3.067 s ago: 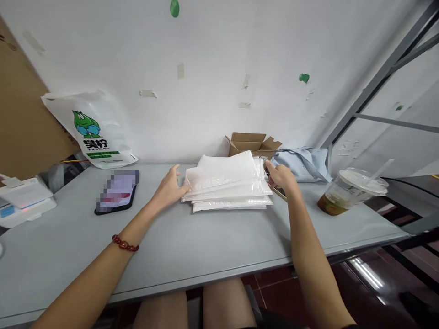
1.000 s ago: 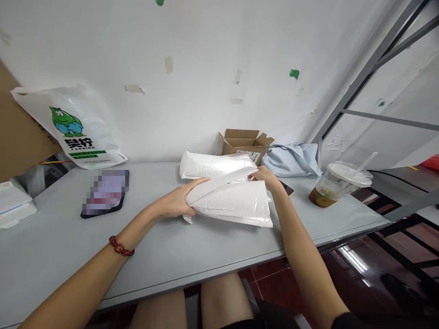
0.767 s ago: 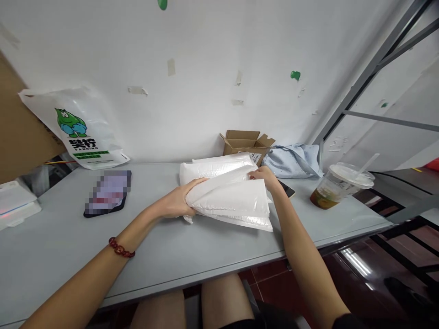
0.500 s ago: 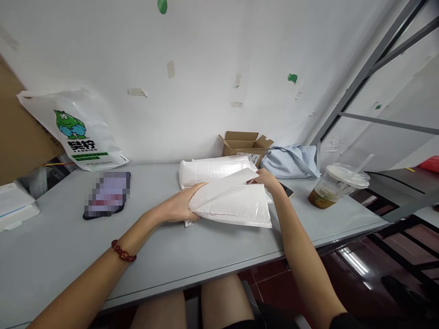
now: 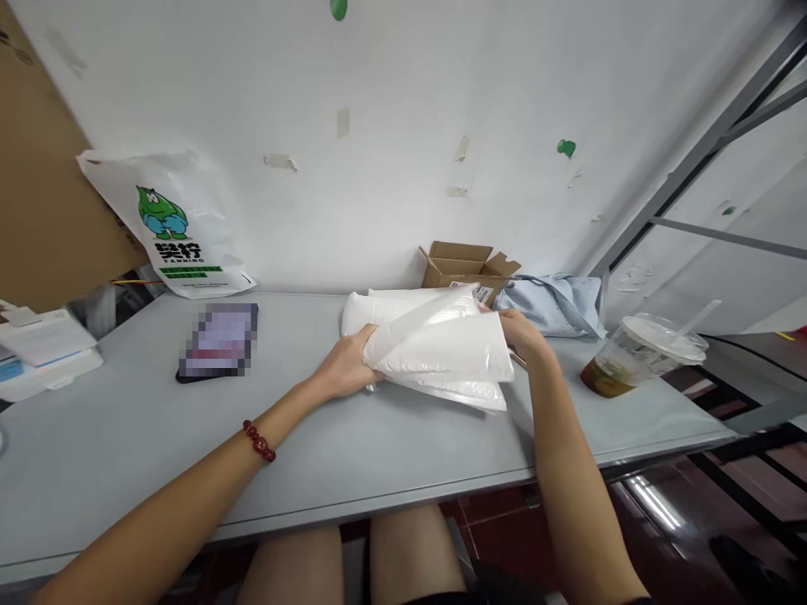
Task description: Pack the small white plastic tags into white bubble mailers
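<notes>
A white bubble mailer (image 5: 447,349) lies folded and overlapping in front of me, just above the desk. My left hand (image 5: 346,365) wraps round its left end, thumb on top and the other fingers hidden beneath. At its far right edge, my right hand (image 5: 520,332) has its fingers bent against the white material; the fingertips are partly hidden behind it. Another white padded mailer (image 5: 359,315) rests behind, against the held one. Below the top sheet, a further white layer sticks out towards me.
Behind the mailers stands an open cardboard box (image 5: 463,267), beside a light blue cloth bag (image 5: 551,302). A lidded drink cup (image 5: 636,357) is on the right. On the left are a phone (image 5: 220,340), a white plastic bag (image 5: 182,223) and a white box (image 5: 50,357).
The top sheet of the mailer has swung up at its right end, showing more of the layer below. My right hand has shifted slightly along the edge. The whole view has turned a little left.
</notes>
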`<state>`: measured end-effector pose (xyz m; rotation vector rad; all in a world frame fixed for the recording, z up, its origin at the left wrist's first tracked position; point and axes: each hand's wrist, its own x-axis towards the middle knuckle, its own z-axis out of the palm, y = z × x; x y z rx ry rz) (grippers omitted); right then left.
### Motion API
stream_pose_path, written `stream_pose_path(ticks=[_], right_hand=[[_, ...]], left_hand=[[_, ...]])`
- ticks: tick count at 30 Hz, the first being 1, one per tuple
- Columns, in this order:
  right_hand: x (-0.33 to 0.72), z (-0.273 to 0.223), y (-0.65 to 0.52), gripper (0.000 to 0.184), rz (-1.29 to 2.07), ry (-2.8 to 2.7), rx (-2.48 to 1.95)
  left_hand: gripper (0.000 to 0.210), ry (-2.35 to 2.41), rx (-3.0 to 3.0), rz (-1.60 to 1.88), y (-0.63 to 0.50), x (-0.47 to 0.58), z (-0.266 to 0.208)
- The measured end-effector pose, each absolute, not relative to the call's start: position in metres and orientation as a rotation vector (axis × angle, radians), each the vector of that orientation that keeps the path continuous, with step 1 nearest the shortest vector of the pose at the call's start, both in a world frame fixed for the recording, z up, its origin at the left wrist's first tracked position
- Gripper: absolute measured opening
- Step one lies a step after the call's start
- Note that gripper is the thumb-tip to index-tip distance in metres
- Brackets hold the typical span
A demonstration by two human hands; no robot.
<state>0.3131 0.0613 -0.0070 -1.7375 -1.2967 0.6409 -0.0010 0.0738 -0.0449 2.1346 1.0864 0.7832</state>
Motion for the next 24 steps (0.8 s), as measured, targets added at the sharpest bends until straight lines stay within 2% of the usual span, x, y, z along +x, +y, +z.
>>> stream_pose_path(ticks=[3, 6, 12, 16, 21, 24], right_hand=[[0.318, -0.006, 0.066, 0.037, 0.610, -1.073, -1.667], [0.312, -0.006, 0.071, 0.031, 0.453, -0.998, -1.558], [0.268, -0.012, 0.073, 0.029, 0.343, -1.458, -1.375], [0.233, -0.017, 0.065, 0.022, 0.452, -1.608, -1.309], [0.196, -0.028, 0.055, 0.051, 0.801, -1.779, -1.026], [0.181, -0.035, 0.050, 0.063, 0.947, -1.750, -0.963]], left_hand=[[0.053, 1.085, 1.922, 0.976, 0.080, -0.003, -0.043], [0.044, 1.096, 1.589, 1.114, 0.083, -0.006, -0.038], [0.039, 1.025, 1.121, 1.207, 0.085, -0.011, -0.032], [0.041, 1.003, 1.060, 1.215, 0.085, -0.011, -0.035], [0.049, 0.966, 1.188, 1.141, 0.074, -0.003, -0.039], [0.063, 0.852, 1.399, 1.011, 0.068, 0.001, -0.037]])
